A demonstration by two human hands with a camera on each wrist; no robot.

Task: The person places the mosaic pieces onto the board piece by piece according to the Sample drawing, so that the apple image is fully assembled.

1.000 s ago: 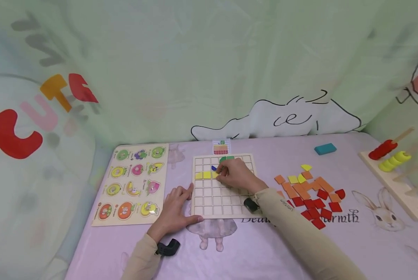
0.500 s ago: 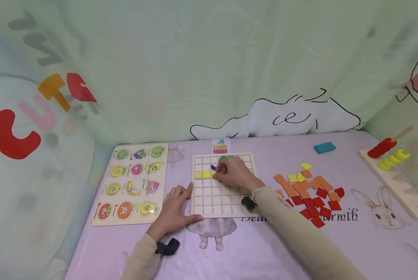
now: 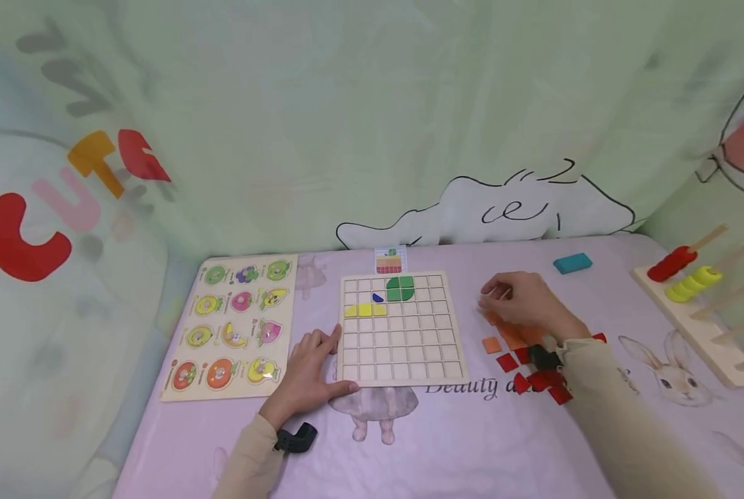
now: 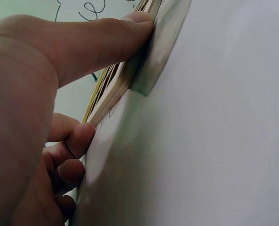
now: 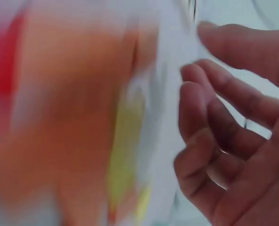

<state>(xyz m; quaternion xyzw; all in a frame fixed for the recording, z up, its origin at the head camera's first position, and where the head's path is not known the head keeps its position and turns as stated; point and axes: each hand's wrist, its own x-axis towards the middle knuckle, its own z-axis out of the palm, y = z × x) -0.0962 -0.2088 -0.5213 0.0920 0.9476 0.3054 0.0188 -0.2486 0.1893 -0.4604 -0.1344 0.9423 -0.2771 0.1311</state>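
My left hand (image 3: 306,371) rests at the near left corner of a wooden grid board (image 3: 403,346); its thumb touches the near edge and a fingertip the left edge. Several yellow pieces (image 3: 365,310), a small blue piece (image 3: 378,298) and a green rounded shape (image 3: 400,288) lie in the board's cells. Right of the board, my right hand (image 3: 521,298) is over a pile of loose pieces, thumb and fingers apart with nothing between them. Orange pieces (image 3: 492,344) and red pieces (image 3: 507,362) show beside it; in the right wrist view a yellow piece (image 5: 125,146) appears blurred.
A small picture card (image 3: 390,260) lies behind the grid board. A fruit puzzle board (image 3: 228,326) is to the left. At the back right sits a teal block (image 3: 573,263), and a wooden peg stand (image 3: 699,326) with red and yellow beads is at the far right.
My right hand has left the grid board and moved right to the loose pieces, uncovering the green shape and the third yellow piece. My left hand has stayed at the board's corner.
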